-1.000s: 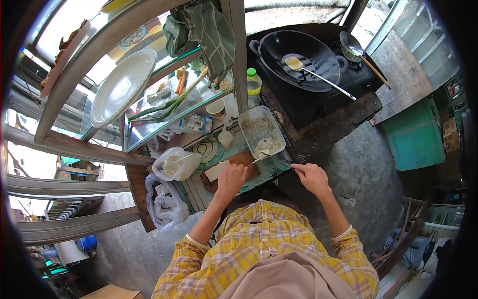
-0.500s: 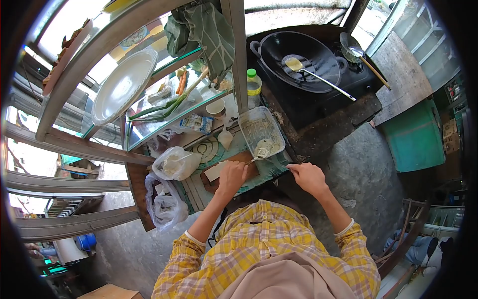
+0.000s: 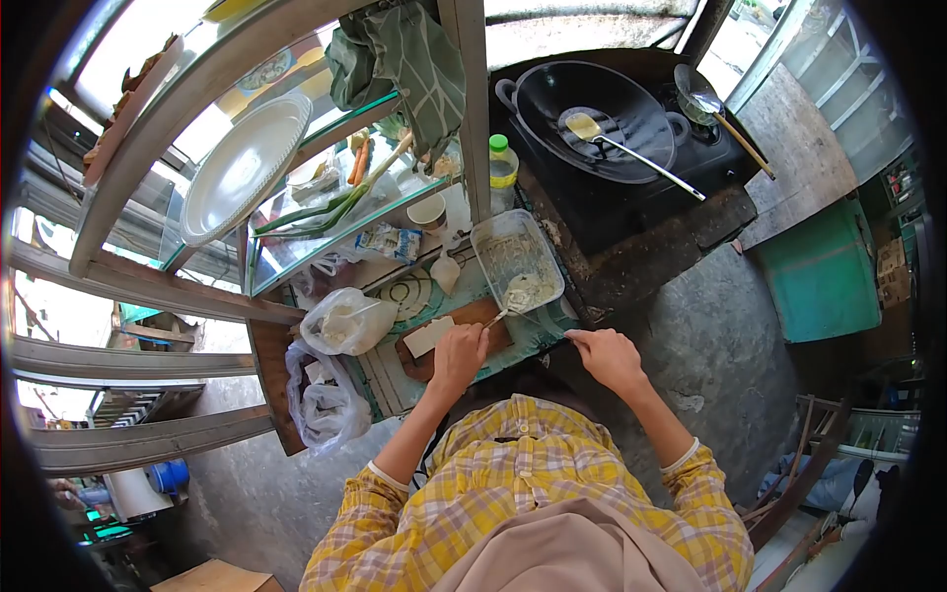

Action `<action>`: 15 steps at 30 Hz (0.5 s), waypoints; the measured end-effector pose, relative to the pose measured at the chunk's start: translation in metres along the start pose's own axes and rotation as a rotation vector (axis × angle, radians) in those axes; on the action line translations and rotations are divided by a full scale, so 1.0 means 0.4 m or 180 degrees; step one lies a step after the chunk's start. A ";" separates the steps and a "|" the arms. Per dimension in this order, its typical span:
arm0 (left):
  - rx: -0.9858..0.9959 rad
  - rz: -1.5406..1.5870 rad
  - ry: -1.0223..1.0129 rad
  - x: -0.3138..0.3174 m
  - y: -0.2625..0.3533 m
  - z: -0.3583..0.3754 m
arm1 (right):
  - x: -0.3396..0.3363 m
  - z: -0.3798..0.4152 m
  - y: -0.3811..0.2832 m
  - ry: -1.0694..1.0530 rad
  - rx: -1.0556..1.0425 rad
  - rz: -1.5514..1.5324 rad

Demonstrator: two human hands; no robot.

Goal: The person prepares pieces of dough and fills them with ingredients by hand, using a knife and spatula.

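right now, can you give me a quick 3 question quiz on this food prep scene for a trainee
1. True or false: the left hand rests on the wooden cutting board.
2. Multiple choice: what lies in the black wok on the stove? A) a ladle B) a carrot C) a plastic bag
3. Fill in: the bottle beside the metal post has a ____ cap.

Key
1. True; it sits on the board next to the pale block, while the right hand grips a thin utensil that reaches toward the clear container of paste.
2. A, the ladle.
3. green
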State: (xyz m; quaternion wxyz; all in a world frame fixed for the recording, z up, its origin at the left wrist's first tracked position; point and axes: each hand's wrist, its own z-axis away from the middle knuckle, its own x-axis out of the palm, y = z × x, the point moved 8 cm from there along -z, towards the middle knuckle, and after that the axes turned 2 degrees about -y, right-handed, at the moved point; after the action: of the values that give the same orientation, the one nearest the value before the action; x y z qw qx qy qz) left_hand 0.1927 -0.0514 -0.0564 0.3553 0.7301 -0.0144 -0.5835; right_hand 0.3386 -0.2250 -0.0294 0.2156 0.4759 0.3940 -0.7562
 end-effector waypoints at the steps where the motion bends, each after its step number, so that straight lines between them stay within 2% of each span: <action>1: -0.0015 0.0008 0.0008 -0.002 0.002 0.000 | 0.007 0.000 0.006 -0.0016 0.0028 0.0021; 6: 0.0024 0.0061 0.0054 0.009 -0.009 0.006 | 0.004 -0.014 0.007 -0.0102 0.0106 0.0139; 9: -0.0056 0.0115 0.0107 -0.006 -0.012 0.007 | 0.011 -0.001 -0.005 0.0077 -0.0106 0.0115; 15: -0.0042 0.0206 0.0198 -0.016 0.002 0.011 | 0.002 -0.008 0.002 0.0016 0.0118 0.0287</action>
State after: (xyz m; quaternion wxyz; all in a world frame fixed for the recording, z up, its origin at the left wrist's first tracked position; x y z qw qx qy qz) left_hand 0.1870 -0.0513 -0.0509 0.3791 0.7447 -0.0231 -0.5488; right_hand 0.3404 -0.2229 -0.0309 0.2396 0.4991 0.3586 -0.7516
